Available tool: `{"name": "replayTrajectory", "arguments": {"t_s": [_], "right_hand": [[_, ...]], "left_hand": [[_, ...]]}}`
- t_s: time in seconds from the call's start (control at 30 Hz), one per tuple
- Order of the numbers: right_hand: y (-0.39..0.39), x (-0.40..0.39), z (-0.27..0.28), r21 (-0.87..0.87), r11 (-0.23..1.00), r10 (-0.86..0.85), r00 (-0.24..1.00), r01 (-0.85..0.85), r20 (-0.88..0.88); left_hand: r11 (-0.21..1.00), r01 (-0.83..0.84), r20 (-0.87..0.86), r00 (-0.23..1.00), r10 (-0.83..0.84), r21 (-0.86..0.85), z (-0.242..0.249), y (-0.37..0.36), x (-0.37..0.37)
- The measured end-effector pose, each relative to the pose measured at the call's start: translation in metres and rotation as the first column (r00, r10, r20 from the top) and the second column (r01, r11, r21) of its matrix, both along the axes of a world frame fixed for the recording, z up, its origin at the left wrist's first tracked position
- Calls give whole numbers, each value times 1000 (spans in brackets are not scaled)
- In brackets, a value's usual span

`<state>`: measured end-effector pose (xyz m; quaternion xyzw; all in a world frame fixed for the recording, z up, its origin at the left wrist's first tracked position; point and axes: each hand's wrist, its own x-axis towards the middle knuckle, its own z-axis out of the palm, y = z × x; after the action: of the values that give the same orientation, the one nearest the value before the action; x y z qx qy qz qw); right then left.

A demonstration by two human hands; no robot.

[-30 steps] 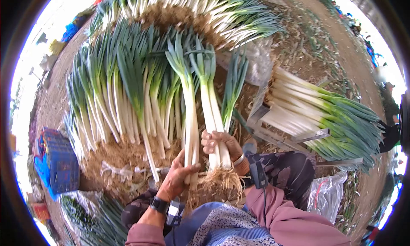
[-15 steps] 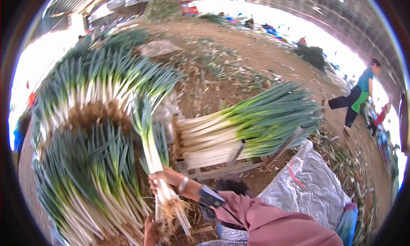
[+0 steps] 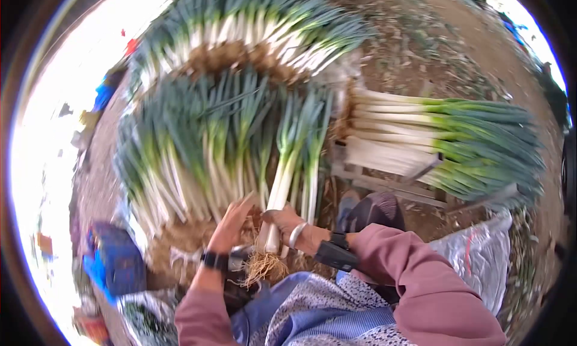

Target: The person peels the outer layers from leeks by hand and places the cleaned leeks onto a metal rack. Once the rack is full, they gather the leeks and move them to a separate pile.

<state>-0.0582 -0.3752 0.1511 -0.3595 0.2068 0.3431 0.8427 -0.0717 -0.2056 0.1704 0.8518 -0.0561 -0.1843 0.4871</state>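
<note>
Several leeks [image 3: 280, 188] stand nearly upright in front of me, green leaves away from me and shaggy roots [image 3: 264, 268] towards my lap. My right hand [image 3: 285, 221], with a bangle at the wrist, is closed round their white shanks just above the roots. Left of it, my left hand [image 3: 233, 223] has its fingers stretched forward, close to the white ends of a big row of leeks [image 3: 198, 148]. More leeks [image 3: 312, 166] stand just beyond my right hand. My apron [image 3: 318, 313] lies below both hands.
On the right, a bundle of leeks [image 3: 445, 130] lies sideways on a low rack [image 3: 390, 188]. A second row of leeks [image 3: 240, 21] stands farther back. A silvery sheet [image 3: 481, 250] covers ground at right, and a blue container [image 3: 117, 259] sits at left.
My view has swung down and left. The held leeks have come closer to my lap, and my left hand has moved up beside my right hand. The walking person is out of view.
</note>
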Motion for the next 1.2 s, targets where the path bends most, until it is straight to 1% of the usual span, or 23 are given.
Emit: {"name": "replayTrajectory", "arguments": {"t_s": [0.03, 0.07, 0.1, 0.13, 0.2, 0.23, 0.27, 0.33, 0.37, 0.4, 0.47, 0.53, 0.57, 0.6, 0.63, 0.67, 0.77, 0.8, 0.9, 0.93, 1.0, 1.07, 1.2], "right_hand": [[6, -11, 3, 19, 1000, 10, 1000, -10, -20], [12, -23, 5, 35, 999, 15, 999, -14, -35], [21, -39, -7, -61, 998, 16, 999, -14, 33], [37, -51, -36, -73, 996, 43, 999, -45, -21], [56, -73, -71, -131, 991, 46, 994, -32, 99], [67, -82, -116, -135, 980, 173, 953, -143, 249], [53, -87, -110, -31, 976, 209, 893, -214, 399], [41, -92, -93, -19, 960, 269, 905, -278, 331], [15, -82, -45, 218, 831, 506, 858, -512, 90], [9, -78, -45, 19, 737, 660, 725, -676, 198], [-2, -66, -33, -65, 577, 703, 455, -814, 546], [-8, -51, -14, -110, 483, 730, 330, -869, 598], [-8, -46, -21, -138, 498, 748, 344, -856, 568], [-6, -42, -28, -168, 513, 763, 357, -842, 538], [-4, -39, -27, -295, 512, 785, 300, -806, 542], [-3, -36, -24, -416, 508, 805, 244, -754, 541], [-3, -30, -31, -506, 474, 848, 220, -720, 482], [-3, -30, -36, -548, 466, 866, 232, -695, 442], [-9, -20, -59, -641, 404, 910, 213, -653, 356], [-11, -18, -67, -677, 401, 914, 222, -617, 339], [-17, -11, -82, -701, 413, 911, 257, -582, 323], [-30, 9, -115, -754, 431, 901, 191, -496, 390], [-50, 31, -141, -798, 446, 893, 262, -405, 366]], "left_hand": [[995, -104, -251, 963, 99, -8, 20, -19, 18], [979, -205, -480, 859, 178, -5, 33, -35, 33], [983, -160, -450, 874, 184, 92, 35, -41, 37], [976, -106, -422, 889, 178, 188, 31, -45, 40], [893, 99, -392, 915, 92, 440, -20, -45, 56], [885, 72, -395, 909, 132, 460, -17, -58, 46], [874, 46, -398, 901, 173, 483, -14, -68, 34], [745, 328, -302, 937, -177, 580, -62, -46, 30], [799, 200, -144, 979, -143, 567, -58, -40, 11], [815, -123, -114, 968, 225, 566, -77, -33, 5], [832, -90, -164, 964, 212, 548, -31, -11, -8], [822, -211, -34, 963, 269, 529, 10, 12, -42], [803, -254, -59, 940, 337, 538, 37, 20, -63], [812, -339, -30, 916, 400, 475, 65, 25, -91], [787, -415, -7, 883, 470, 457, 82, 34, -120], [756, -488, 14, 844, 536, 436, 93, 43, -151], [630, -702, 188, 704, 685, 333, 115, 60, -251], [546, -747, 198, 642, 741, 378, 116, 65, -282], [298, -883, 319, 418, 850, 364, 97, 76, -376], [261, -900, 327, 378, 866, 349, 84, 79, -406], [67, -931, 490, 249, 835, 359, 54, 80, -463], [-30, -937, 488, 155, 859, 349, 26, 76, -510], [-221, -882, 435, -21, 900, 415, -31, 56, -579]]}}
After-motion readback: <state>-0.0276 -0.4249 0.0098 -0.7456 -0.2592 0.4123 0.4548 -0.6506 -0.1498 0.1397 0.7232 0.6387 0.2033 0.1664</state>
